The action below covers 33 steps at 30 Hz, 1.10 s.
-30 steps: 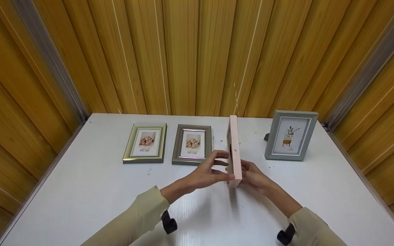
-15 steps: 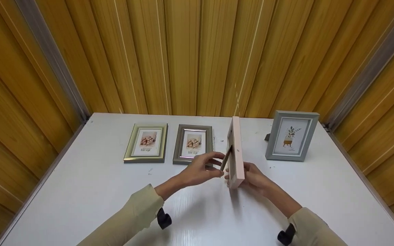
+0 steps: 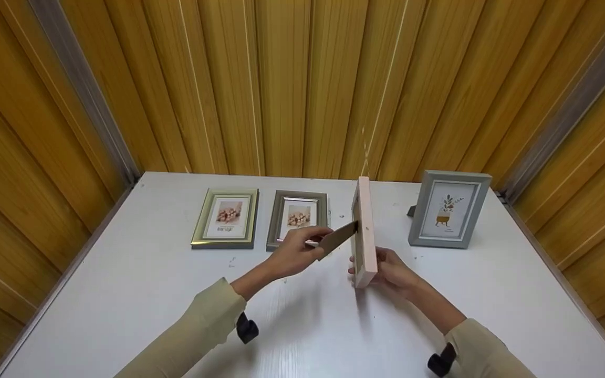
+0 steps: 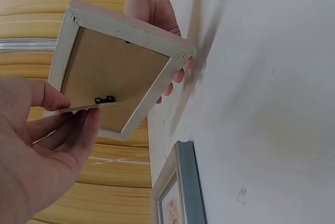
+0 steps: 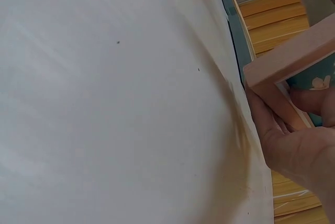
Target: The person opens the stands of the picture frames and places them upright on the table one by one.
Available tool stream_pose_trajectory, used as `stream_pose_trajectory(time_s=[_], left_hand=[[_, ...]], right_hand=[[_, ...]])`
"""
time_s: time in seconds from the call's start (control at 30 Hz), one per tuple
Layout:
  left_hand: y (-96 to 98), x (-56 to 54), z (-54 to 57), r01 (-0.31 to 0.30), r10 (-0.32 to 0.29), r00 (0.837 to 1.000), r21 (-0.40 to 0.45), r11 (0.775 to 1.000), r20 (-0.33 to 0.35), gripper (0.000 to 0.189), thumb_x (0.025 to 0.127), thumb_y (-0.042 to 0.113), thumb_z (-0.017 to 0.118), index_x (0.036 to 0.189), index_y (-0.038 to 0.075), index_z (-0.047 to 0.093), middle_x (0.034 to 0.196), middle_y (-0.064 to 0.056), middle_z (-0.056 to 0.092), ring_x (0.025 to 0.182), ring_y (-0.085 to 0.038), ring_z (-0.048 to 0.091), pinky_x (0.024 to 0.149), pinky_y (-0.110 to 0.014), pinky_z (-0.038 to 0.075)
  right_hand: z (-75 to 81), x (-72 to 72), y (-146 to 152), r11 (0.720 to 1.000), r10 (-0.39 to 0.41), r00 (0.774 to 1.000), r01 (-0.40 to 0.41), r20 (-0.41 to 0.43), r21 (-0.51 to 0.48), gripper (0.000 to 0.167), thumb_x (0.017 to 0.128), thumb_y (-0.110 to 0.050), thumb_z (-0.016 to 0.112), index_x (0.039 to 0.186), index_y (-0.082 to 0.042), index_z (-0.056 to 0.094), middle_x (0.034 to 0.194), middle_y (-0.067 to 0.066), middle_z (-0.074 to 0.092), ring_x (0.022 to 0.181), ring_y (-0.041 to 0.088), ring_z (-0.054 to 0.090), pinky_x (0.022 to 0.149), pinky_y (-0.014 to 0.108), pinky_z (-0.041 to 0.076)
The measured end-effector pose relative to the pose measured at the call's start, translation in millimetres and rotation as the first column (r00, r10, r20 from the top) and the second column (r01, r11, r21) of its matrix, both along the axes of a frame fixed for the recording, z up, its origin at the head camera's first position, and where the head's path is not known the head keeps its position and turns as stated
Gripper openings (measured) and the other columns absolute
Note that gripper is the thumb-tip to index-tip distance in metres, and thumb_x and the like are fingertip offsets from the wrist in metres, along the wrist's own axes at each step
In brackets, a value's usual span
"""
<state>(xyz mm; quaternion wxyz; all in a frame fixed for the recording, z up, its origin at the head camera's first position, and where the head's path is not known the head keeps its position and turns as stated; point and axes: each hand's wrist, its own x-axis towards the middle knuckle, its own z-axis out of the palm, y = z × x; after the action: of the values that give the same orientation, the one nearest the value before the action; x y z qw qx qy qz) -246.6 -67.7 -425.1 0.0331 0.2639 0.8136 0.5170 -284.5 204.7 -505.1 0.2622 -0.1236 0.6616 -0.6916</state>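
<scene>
A pink photo frame (image 3: 367, 226) is held edge-on above the white table in the head view. My right hand (image 3: 394, 270) grips its lower right side, the thumb over the front (image 5: 309, 96) and fingers round the edge. The brown back board (image 4: 112, 64) faces my left hand (image 3: 293, 255). Between thumb and fingers, my left hand pinches the free end of the frame's stand leg (image 3: 338, 240), which is swung out from the back. A small black hinge (image 4: 104, 100) joins leg and board.
On the white table (image 3: 139, 294), a gold photo frame (image 3: 225, 219) and a grey-brown photo frame (image 3: 276, 223) lie flat to the left. A grey photo frame (image 3: 418, 215) stands upright at right. Wood-patterned walls (image 3: 281, 89) enclose the back and sides.
My left hand has pulled the stand leg away from the frame's back, moving left, so the leg juts out widely. The pink frame, held by my right hand, has shifted only slightly.
</scene>
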Motion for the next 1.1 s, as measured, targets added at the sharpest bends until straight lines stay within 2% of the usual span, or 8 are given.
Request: stream_pose_trajectory(time_s=[0.1, 0.23, 0.33, 0.43, 0.53, 0.73, 0.9, 1.1], left_hand=[[2.8, 1.7, -0.5, -0.032, 0.016, 0.990, -0.112, 0.993, -0.139, 0.040, 0.097, 0.001, 0.061, 0.137, 0.005, 0.062, 0.136, -0.015, 0.062, 0.125, -0.029, 0.057, 0.107, -0.047, 0.051], [8.1, 4.5, -1.2, -0.087, 0.014, 0.953, -0.228, 0.970, -0.303, 0.034, 0.103, 0.014, 0.059, 0.136, 0.010, 0.065, 0.139, -0.010, 0.062, 0.131, -0.027, 0.051, 0.112, -0.051, 0.041], [12.4, 5.9, -1.5, -0.083, 0.035, 0.967, -0.182, 0.980, -0.252, 0.033, 0.106, 0.020, 0.056, 0.135, 0.009, 0.065, 0.133, -0.008, 0.067, 0.124, -0.024, 0.057, 0.109, -0.045, 0.045], [16.0, 4.2, -2.6, -0.098, 0.083, 0.985, -0.091, 0.991, -0.152, 0.032, 0.104, 0.020, 0.060, 0.132, 0.005, 0.065, 0.120, -0.009, 0.071, 0.105, -0.020, 0.065, 0.093, -0.035, 0.056], [18.7, 0.5, -4.6, -0.150, 0.147, 0.985, -0.039, 0.988, -0.086, 0.032, 0.098, 0.018, 0.069, 0.127, 0.003, 0.066, 0.108, -0.009, 0.072, 0.089, -0.015, 0.066, 0.080, -0.025, 0.058], [23.9, -7.8, -9.9, -0.292, 0.286, 0.954, -0.057, 0.955, -0.094, 0.029, 0.090, 0.008, 0.076, 0.117, 0.000, 0.071, 0.099, -0.011, 0.073, 0.081, -0.012, 0.062, 0.071, -0.021, 0.054], [33.2, -20.6, -16.9, -0.389, 0.380, 0.917, -0.065, 0.919, -0.123, 0.026, 0.087, 0.000, 0.074, 0.113, -0.002, 0.074, 0.093, -0.013, 0.073, 0.080, -0.018, 0.064, 0.067, -0.024, 0.053], [49.2, -47.1, -29.3, -0.490, 0.484, 0.868, -0.036, 0.871, -0.109, 0.028, 0.087, -0.002, 0.072, 0.114, 0.000, 0.076, 0.094, -0.012, 0.076, 0.082, -0.018, 0.070, 0.071, -0.026, 0.058]], right_hand=[[3.7, 0.3, -4, 0.990, -0.127, 0.992, 0.126, 0.000, 0.069, 0.061, 0.098, 0.004, 0.050, 0.153, 0.012, 0.025, 0.127, 0.015, 0.065, 0.102, 0.018, 0.072, 0.090, 0.039, 0.061], [9.6, 0.9, -11, 0.933, -0.302, 0.952, 0.307, -0.053, 0.187, 0.062, 0.098, -0.004, 0.063, 0.152, 0.008, 0.035, 0.122, 0.014, 0.064, 0.097, 0.014, 0.069, 0.082, 0.033, 0.062], [12.6, 1.2, -14, 0.896, -0.372, 0.923, 0.385, -0.097, 0.221, 0.062, 0.096, -0.004, 0.067, 0.150, 0.006, 0.039, 0.124, 0.019, 0.062, 0.097, 0.016, 0.068, 0.082, 0.035, 0.063], [14.4, 0.9, -16, 0.875, -0.416, 0.901, 0.433, -0.121, 0.215, 0.061, 0.095, -0.002, 0.067, 0.149, 0.006, 0.040, 0.125, 0.021, 0.060, 0.096, 0.016, 0.068, 0.082, 0.037, 0.063], [16.1, 0.1, -16, 0.850, -0.463, 0.873, 0.486, -0.152, 0.205, 0.060, 0.094, -0.002, 0.068, 0.148, 0.005, 0.042, 0.122, 0.021, 0.061, 0.090, 0.013, 0.068, 0.076, 0.033, 0.064], [19.1, -1.4, -16, 0.781, -0.535, 0.803, 0.588, -0.262, 0.210, 0.061, 0.091, -0.002, 0.072, 0.146, 0.002, 0.046, 0.122, 0.022, 0.062, 0.086, 0.010, 0.069, 0.066, 0.022, 0.059], [23.4, -3.8, -13, 0.719, -0.538, 0.742, 0.652, -0.400, 0.241, 0.058, 0.092, 0.000, 0.069, 0.146, 0.001, 0.047, 0.129, 0.027, 0.062, 0.106, 0.030, 0.068, 0.072, 0.014, 0.053], [28.5, -16.3, -4, 0.719, -0.516, 0.746, 0.645, -0.422, 0.261, 0.058, 0.099, 0.003, 0.053, 0.155, -0.002, 0.038, 0.143, 0.027, 0.055, 0.131, 0.041, 0.057, 0.107, 0.044, 0.051]])
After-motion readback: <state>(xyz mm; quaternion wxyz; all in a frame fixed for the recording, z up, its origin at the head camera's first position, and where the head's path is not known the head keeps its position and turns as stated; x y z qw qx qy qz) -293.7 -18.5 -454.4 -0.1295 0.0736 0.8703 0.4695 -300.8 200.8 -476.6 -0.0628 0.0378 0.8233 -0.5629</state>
